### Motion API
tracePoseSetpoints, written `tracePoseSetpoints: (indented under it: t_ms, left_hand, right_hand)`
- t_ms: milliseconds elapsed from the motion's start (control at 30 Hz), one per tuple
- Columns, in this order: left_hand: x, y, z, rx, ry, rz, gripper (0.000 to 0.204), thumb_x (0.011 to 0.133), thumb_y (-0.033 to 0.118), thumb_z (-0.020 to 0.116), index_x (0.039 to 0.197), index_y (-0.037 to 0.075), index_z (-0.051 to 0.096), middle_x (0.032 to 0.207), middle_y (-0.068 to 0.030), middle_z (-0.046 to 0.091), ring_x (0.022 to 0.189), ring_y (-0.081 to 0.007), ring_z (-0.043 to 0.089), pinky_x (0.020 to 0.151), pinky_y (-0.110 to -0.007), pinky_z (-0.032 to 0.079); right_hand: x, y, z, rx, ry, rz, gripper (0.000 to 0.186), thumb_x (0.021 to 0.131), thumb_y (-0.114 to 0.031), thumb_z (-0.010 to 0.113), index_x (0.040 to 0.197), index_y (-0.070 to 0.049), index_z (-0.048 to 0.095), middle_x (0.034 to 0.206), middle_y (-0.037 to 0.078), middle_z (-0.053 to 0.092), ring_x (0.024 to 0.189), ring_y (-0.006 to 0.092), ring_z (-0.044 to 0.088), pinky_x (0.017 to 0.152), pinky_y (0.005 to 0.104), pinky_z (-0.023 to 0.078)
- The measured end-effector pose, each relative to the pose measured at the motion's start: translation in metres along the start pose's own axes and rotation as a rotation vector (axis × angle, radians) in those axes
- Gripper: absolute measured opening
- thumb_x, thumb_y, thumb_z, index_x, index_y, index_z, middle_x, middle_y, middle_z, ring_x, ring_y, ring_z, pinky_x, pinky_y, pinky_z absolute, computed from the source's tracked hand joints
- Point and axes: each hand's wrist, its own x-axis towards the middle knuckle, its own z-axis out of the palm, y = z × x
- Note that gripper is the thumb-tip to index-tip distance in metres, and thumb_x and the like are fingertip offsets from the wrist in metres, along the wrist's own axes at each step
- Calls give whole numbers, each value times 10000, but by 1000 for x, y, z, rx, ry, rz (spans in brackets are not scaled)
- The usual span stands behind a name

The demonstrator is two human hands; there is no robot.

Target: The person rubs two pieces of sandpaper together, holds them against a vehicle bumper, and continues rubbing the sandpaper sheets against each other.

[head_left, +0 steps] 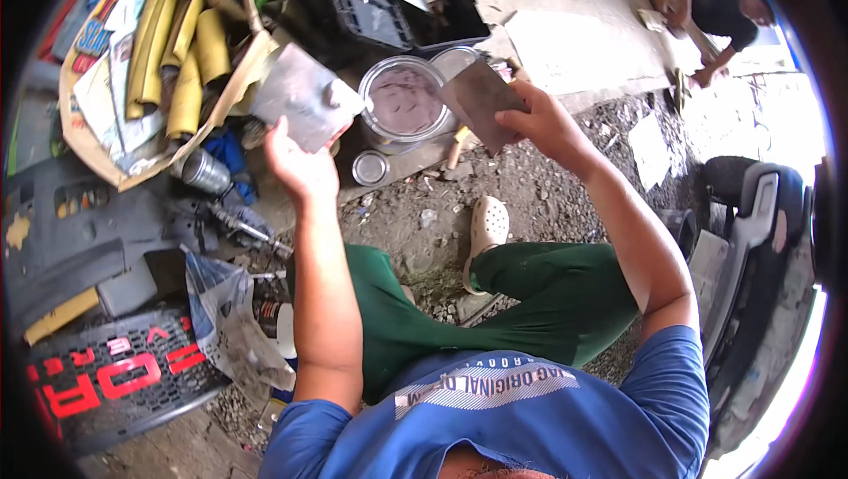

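Metal plates [296, 90] near tub [402, 139], cardboard box [245, 64]

A cardboard box [253, 61] holds yellow rolls [152, 50], and a black grille [172, 391] lies at lower left

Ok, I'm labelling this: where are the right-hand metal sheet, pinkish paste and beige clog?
Right-hand metal sheet [477, 101]: head view, flat face.
Pinkish paste [405, 101]: head view, surface.
Beige clog [488, 224]: head view, perforated upper.

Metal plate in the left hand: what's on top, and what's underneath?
On the metal plate, a small greyish lump sits toward the right side. Its underside is hidden, as is whatever the plate covers below.
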Motion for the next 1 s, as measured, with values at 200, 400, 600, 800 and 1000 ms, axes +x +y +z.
tracePoseSetpoints:
  t_ms: [200, 400, 600, 800, 1000]
  left_hand:
    - [1, -4, -3, -28, 63, -4, 588, 931, 336, 559, 1456, 105, 430, 1399, -123, 510, 1276, -315, 521, 971, -565, 489]
    - [-8, 0, 6, -29, 31, 22, 625, 953, 385, 544, 1458, 40, 417, 1421, -139, 508, 1308, -319, 495, 1065, -519, 408]
    - [-11, 0, 0, 71, 83, 19, 615, 981, 400, 508, 1479, 54, 407, 1462, -135, 494, 1320, -304, 491, 1027, -523, 421]
    - [-9, -3, -3, 169, 57, 24, 642, 988, 419, 499, 1499, 50, 378, 1485, -132, 471, 1327, -299, 484, 1011, -524, 432]
    - [-11, -11, 5, 163, 45, 15, 651, 991, 429, 498, 1503, 47, 369, 1489, -135, 466, 1333, -297, 480, 1019, -503, 432]
  right_hand:
    - [80, -31, 51, -275, -84, 31, 347, 886, -201, 620, 1127, 47, 656, 921, 153, 722, 721, 225, 716, 546, 332, 603]
    - [138, 10, 102, -204, 44, 111, 311, 871, -187, 591, 1062, 27, 712, 811, 181, 735, 630, 290, 738, 592, 368, 616]
    - [143, 31, 120, -140, 156, 202, 350, 855, -225, 587, 1060, 14, 740, 992, 263, 730, 875, 345, 750, 813, 436, 594]
    - [150, 36, 135, -225, 200, 178, 396, 845, -225, 578, 1148, -13, 720, 1158, 263, 693, 1115, 395, 670, 992, 452, 518]
    - [159, 46, 141, -111, 201, 148, 370, 837, -229, 602, 1120, -28, 732, 1144, 240, 708, 1102, 363, 683, 971, 438, 529]
